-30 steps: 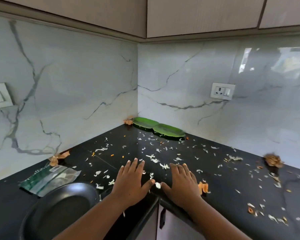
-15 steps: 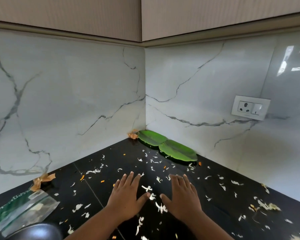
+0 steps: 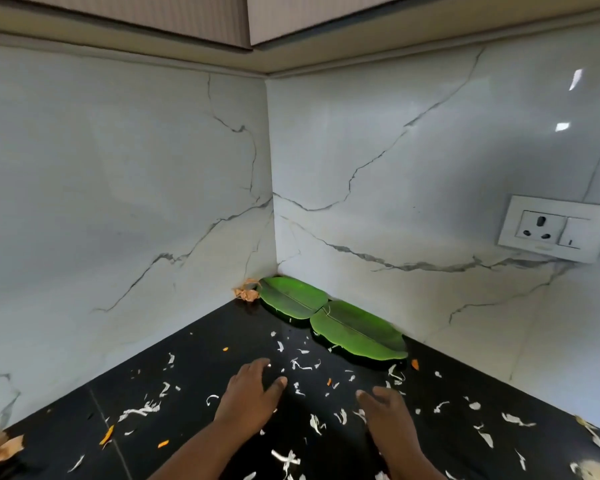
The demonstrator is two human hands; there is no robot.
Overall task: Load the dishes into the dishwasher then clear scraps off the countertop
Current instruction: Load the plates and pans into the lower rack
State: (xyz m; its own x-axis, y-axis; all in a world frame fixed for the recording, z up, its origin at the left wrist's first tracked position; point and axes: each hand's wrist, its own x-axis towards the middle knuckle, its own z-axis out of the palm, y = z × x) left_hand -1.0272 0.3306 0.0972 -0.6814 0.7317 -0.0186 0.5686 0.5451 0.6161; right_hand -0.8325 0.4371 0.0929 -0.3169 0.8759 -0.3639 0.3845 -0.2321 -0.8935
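Hands have slid apart and nearer the green plates (image 3: 329, 320); left hand (image 3: 250, 393) and right hand (image 3: 385, 415) lie flat, holding nothing; scraps (image 3: 302, 365) still cover the worktop (image 3: 201, 368).

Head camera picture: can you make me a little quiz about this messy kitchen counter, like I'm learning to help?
1. True or false: the two green leaf-shaped plates lie in the corner against the wall.
2. What lies scattered over the black countertop? A) coins B) white and orange scraps C) spoons
3. Fill in: the left hand and right hand are both ____ the countertop, holding nothing.

Key: 1 true; 2 B; 3 on.
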